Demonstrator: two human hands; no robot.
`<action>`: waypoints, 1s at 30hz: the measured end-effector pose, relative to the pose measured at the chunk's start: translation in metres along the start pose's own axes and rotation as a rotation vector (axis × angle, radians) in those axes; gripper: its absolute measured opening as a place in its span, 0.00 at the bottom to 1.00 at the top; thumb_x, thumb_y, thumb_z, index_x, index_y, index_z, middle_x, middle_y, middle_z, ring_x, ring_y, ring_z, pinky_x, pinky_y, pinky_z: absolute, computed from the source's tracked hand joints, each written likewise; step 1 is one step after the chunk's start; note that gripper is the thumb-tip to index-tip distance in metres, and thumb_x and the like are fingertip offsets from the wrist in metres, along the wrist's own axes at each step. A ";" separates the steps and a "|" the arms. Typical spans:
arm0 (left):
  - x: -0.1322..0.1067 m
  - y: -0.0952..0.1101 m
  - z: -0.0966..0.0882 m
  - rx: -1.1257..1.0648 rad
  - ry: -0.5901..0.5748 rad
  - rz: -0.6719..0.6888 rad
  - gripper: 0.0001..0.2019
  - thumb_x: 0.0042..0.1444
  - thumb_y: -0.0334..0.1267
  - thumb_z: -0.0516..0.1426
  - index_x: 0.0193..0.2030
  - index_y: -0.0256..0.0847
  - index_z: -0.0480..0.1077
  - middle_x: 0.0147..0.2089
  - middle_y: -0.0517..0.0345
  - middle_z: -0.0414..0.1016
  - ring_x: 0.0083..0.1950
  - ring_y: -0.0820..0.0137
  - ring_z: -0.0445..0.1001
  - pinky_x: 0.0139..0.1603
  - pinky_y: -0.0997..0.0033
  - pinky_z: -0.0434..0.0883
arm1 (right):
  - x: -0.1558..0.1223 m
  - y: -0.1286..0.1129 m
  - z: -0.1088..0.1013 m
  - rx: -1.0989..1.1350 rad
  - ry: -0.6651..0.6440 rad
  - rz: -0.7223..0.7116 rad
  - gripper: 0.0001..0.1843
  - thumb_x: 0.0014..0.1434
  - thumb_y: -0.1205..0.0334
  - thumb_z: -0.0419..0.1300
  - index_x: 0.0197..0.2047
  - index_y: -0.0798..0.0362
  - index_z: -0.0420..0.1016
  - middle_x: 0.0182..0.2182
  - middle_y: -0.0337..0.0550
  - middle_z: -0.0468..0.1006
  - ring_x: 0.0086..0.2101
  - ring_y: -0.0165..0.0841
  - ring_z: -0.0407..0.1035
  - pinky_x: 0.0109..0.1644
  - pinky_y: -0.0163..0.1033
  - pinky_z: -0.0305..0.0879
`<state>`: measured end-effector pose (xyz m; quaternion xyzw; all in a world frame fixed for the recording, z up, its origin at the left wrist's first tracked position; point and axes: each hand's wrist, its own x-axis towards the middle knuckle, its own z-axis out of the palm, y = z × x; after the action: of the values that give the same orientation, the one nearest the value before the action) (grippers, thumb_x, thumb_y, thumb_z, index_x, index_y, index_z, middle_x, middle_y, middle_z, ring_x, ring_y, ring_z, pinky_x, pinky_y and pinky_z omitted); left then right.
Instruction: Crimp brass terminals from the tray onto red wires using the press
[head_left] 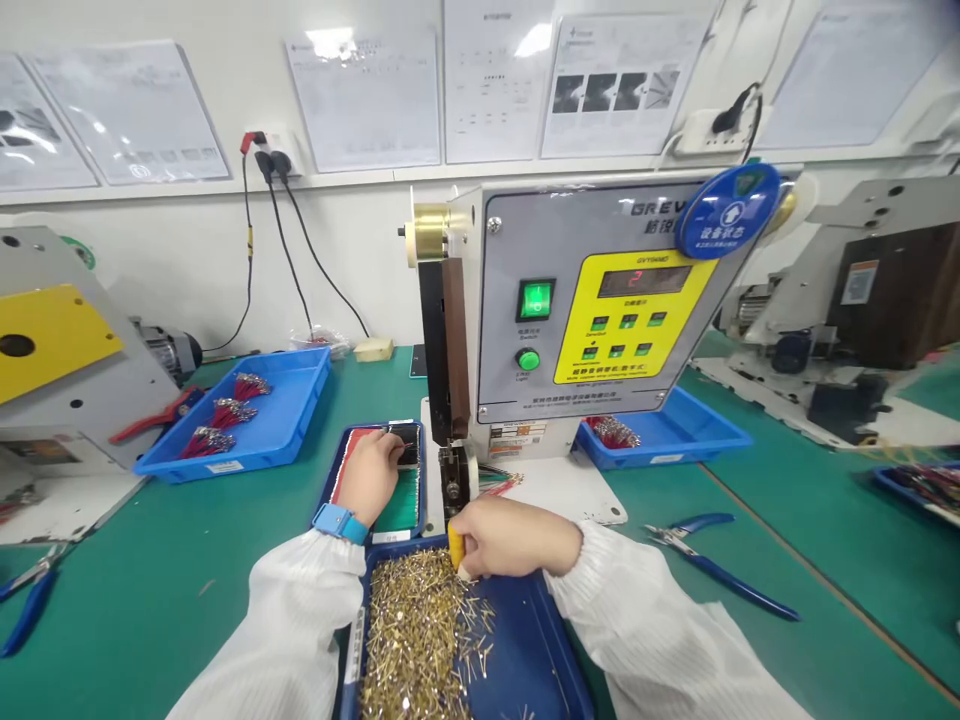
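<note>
My left hand reaches into a small dark blue tray left of the crimping machine, its fingers closed near a black part and thin red wires. My right hand rests at the top edge of a blue tray heaped with several small gold terminal pins. Its fingers are curled round a small yellow-handled tool, right below the machine's press head. Both arms wear white sleeves, and a blue watch band sits on the left wrist.
A light blue tray with bundles of red wires lies at the left, another right of the machine. Blue-handled pliers lie on the green mat at right, more at far left. Other machines stand on both sides.
</note>
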<state>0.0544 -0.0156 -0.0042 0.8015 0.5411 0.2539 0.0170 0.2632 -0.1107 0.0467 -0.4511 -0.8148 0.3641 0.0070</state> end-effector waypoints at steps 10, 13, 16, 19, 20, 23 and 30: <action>-0.004 0.013 -0.008 -0.015 0.049 0.050 0.11 0.64 0.32 0.49 0.36 0.39 0.72 0.38 0.52 0.73 0.43 0.63 0.70 0.46 0.65 0.66 | -0.002 0.018 -0.007 0.421 -0.043 -0.082 0.10 0.46 0.62 0.69 0.31 0.57 0.75 0.23 0.35 0.74 0.25 0.27 0.67 0.28 0.30 0.60; -0.007 0.023 -0.012 -0.023 0.096 0.145 0.11 0.65 0.35 0.48 0.38 0.40 0.71 0.39 0.52 0.73 0.44 0.62 0.69 0.46 0.64 0.66 | -0.002 0.027 -0.015 0.756 0.089 -0.159 0.14 0.44 0.59 0.70 0.31 0.58 0.73 0.23 0.36 0.73 0.24 0.26 0.67 0.30 0.32 0.64; -0.011 0.033 -0.016 -0.053 0.158 0.214 0.11 0.66 0.35 0.48 0.39 0.40 0.71 0.40 0.52 0.72 0.45 0.63 0.68 0.47 0.64 0.66 | 0.004 0.034 -0.019 0.952 0.422 -0.136 0.17 0.45 0.56 0.70 0.33 0.57 0.72 0.22 0.35 0.72 0.21 0.25 0.65 0.27 0.31 0.62; -0.014 0.040 -0.020 -0.077 0.213 0.240 0.12 0.66 0.34 0.47 0.41 0.41 0.71 0.40 0.52 0.72 0.46 0.63 0.68 0.49 0.63 0.67 | 0.015 0.035 -0.018 1.024 0.659 -0.138 0.18 0.46 0.52 0.68 0.33 0.57 0.71 0.21 0.36 0.72 0.20 0.24 0.63 0.24 0.30 0.59; -0.015 0.042 -0.021 -0.084 0.224 0.242 0.12 0.66 0.34 0.47 0.41 0.40 0.71 0.41 0.51 0.73 0.46 0.63 0.68 0.49 0.63 0.67 | 0.018 0.035 -0.017 1.029 0.691 -0.154 0.18 0.47 0.52 0.68 0.32 0.57 0.71 0.22 0.36 0.72 0.20 0.24 0.63 0.24 0.31 0.59; -0.017 0.046 -0.022 -0.105 0.242 0.243 0.13 0.67 0.34 0.46 0.42 0.40 0.71 0.42 0.51 0.73 0.47 0.64 0.68 0.50 0.62 0.67 | 0.025 0.032 -0.012 1.013 0.716 -0.176 0.18 0.48 0.50 0.66 0.31 0.56 0.71 0.22 0.38 0.72 0.20 0.25 0.63 0.24 0.32 0.59; -0.018 0.046 -0.021 -0.122 0.281 0.290 0.13 0.67 0.34 0.45 0.42 0.40 0.71 0.41 0.51 0.72 0.46 0.64 0.67 0.49 0.64 0.67 | 0.033 0.032 -0.003 0.911 0.752 -0.154 0.18 0.51 0.48 0.63 0.30 0.56 0.69 0.20 0.36 0.70 0.20 0.26 0.63 0.24 0.32 0.59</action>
<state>0.0801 -0.0561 0.0211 0.8251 0.4009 0.3954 -0.0469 0.2685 -0.0740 0.0196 -0.4402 -0.5486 0.4908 0.5142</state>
